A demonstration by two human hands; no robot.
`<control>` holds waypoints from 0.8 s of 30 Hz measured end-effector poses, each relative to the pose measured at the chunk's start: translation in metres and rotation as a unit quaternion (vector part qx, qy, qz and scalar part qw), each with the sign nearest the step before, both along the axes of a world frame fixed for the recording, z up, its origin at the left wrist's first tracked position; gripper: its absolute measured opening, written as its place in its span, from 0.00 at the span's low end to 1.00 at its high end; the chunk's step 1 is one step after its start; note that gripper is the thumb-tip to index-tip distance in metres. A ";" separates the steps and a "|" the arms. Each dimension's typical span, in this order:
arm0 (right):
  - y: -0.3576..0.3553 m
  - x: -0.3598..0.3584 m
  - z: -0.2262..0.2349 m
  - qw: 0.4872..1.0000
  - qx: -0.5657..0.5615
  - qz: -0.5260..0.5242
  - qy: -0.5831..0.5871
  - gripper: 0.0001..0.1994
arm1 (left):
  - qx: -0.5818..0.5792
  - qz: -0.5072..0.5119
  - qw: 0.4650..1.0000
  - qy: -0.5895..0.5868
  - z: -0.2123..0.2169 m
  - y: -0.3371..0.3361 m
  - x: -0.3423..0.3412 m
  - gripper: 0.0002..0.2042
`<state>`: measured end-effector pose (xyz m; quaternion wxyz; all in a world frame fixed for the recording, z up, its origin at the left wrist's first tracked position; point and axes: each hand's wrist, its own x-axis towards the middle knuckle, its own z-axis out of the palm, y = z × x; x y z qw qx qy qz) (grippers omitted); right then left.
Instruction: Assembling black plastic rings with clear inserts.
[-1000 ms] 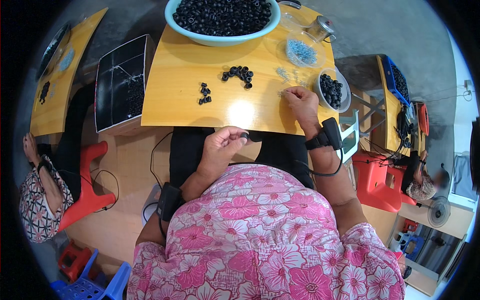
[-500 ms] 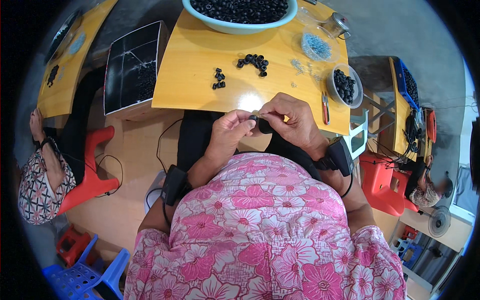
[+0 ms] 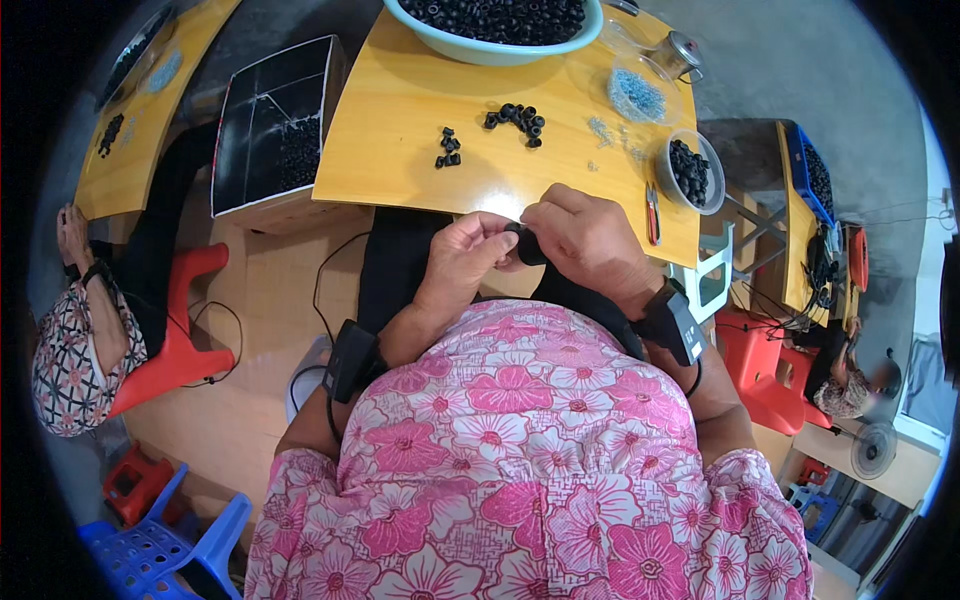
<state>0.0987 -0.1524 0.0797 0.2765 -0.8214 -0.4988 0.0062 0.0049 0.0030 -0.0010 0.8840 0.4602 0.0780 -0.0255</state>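
My left hand (image 3: 462, 256) and my right hand (image 3: 583, 238) meet just in front of the near edge of the yellow wooden table (image 3: 400, 120). Both pinch one small black round part (image 3: 527, 245) between their fingertips. On the table beyond them lie a cluster of black ring parts (image 3: 518, 118) and a smaller group of black rings (image 3: 447, 147). A small bowl of black parts (image 3: 688, 170) stands to the right, close to my right hand.
A large light-blue basin of black parts (image 3: 495, 22) fills the table's far edge, with a clear dish of blue-grey bits (image 3: 637, 93) and a red-handled tool (image 3: 652, 210) at right. A black box (image 3: 275, 125) stands left. Another person on a red stool (image 3: 175, 320) sits far left.
My right hand came back from the table's right side to meet my left hand. Both hands now hold the small black part together near my body.
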 end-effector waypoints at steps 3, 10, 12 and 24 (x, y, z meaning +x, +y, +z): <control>0.004 -0.005 0.006 0.997 -0.029 0.020 -0.071 0.06 | 0.002 0.011 1.000 0.018 0.003 -0.001 -0.001 0.07; 0.005 -0.005 -0.011 0.972 0.095 -0.066 0.206 0.07 | -0.087 -0.019 0.995 0.038 -0.010 0.004 0.001 0.09; 0.004 -0.008 -0.015 0.953 0.107 -0.093 0.267 0.07 | -0.119 -0.015 0.992 0.032 -0.018 0.003 0.001 0.10; 0.001 -0.010 -0.030 0.995 0.080 -0.001 0.066 0.17 | -0.141 -0.004 0.988 0.057 -0.015 -0.003 -0.003 0.09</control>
